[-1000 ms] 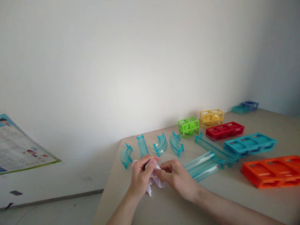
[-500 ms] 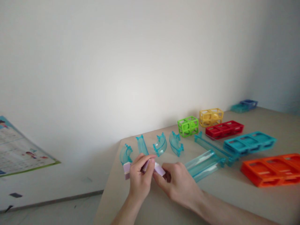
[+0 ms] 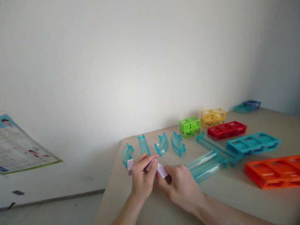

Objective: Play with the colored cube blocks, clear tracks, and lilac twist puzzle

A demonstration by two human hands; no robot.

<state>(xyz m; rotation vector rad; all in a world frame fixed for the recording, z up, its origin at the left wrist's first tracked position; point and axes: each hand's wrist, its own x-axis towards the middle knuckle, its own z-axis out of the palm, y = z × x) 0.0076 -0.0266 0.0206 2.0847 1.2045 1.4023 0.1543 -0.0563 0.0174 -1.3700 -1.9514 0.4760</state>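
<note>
Both my hands are closed on a small pale lilac plastic piece [image 3: 161, 170] held just above the near left part of the beige table [image 3: 234, 193]. My left hand [image 3: 142, 178] pinches its left part, where a lilac end [image 3: 130, 163] sticks out past my fingers. My right hand [image 3: 181, 186] grips its right end. Just behind my hands lie three curved clear teal track pieces [image 3: 160, 145] and a short straight one [image 3: 142, 145].
Long clear teal channels [image 3: 206, 162] lie right of my hands. Further right are orange [image 3: 272, 172], teal [image 3: 253, 143] and red [image 3: 227, 129] frames, green [image 3: 189, 126] and yellow [image 3: 213, 117] cubes, and blue pieces [image 3: 247, 105] at the far corner. A poster [image 3: 21, 150] lies on the floor at left.
The lilac piece, bunched low between my hands a second ago, is now raised and stretched out sideways between them. My hands shifted slightly up and right.
</note>
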